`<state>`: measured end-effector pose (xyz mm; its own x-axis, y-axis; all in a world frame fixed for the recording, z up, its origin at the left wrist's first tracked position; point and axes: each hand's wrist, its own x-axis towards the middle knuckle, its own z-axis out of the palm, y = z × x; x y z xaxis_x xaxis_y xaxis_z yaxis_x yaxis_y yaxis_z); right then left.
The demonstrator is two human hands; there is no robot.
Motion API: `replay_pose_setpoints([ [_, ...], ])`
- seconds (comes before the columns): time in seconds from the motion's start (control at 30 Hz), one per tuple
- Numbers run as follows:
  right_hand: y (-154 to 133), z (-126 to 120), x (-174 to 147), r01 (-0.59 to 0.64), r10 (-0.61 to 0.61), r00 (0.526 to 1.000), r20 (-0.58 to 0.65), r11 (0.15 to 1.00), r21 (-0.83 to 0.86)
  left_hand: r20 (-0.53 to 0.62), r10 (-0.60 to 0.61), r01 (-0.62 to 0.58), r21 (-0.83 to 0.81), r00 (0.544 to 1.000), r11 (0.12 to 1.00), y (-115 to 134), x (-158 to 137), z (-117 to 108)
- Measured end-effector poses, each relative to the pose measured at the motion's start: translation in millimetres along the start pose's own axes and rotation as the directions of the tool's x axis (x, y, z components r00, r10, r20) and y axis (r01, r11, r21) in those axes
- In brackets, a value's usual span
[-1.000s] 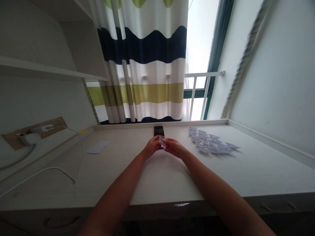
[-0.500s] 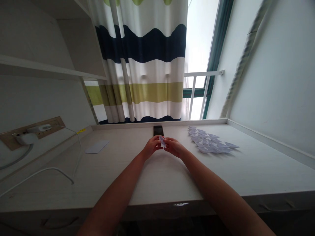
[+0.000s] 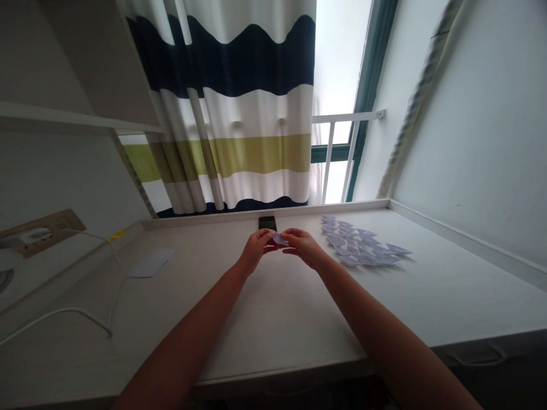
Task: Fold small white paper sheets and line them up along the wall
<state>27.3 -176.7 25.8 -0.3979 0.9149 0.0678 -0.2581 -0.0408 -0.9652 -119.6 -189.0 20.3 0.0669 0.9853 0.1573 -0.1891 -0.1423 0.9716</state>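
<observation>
Desk (image 3: 290, 319): raised rim (image 3: 205, 219) at back, near phone (image 3: 268, 222); white surface extends between the forearms to the front edge. Folded papers (image 3: 359, 246) lie to the right. Left hand (image 3: 255, 247) and right hand (image 3: 303, 246) jointly pinch a paper piece (image 3: 280, 240) just before the phone; small, pale, folded.

Fingers (image 3: 294, 233) partly cover the folded paper (image 3: 279, 239), its creases apparently blurred.
</observation>
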Motion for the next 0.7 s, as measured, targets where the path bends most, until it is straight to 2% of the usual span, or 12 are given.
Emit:
replay_pose_setpoints([
  [0.17,-19.9,-27.7,4.3,0.068,-0.068,0.998,-0.014,0.997,-0.031,-0.010,-0.015,0.015,0.022,1.000,1.000,8.1,24.4,15.3],
  [0.33,-33.1,-72.5,12.3,0.060,-0.075,0.988,-0.138,0.992,-0.114,0.042,-0.060,0.056,0.085,0.997,0.995,1.6,56.2,43.8],
  [0.53,-53.6,-137.4,21.3,0.091,-0.119,0.957,-0.264,0.989,-0.116,0.092,-0.032,0.009,0.246,0.995,0.969,-15.0,113.3,92.7],
  [0.63,-65.8,-172.5,24.6,0.065,-0.126,0.932,-0.340,0.980,-0.185,0.153,0.007,-0.053,0.300,0.988,0.952,-23.4,147.9,123.0],
  [0.7,-72.2,-194.6,28.1,0.054,-0.163,0.899,-0.406,0.963,-0.266,0.195,0.036,-0.104,0.351,0.980,0.931,-30.0,170.2,143.3],
])
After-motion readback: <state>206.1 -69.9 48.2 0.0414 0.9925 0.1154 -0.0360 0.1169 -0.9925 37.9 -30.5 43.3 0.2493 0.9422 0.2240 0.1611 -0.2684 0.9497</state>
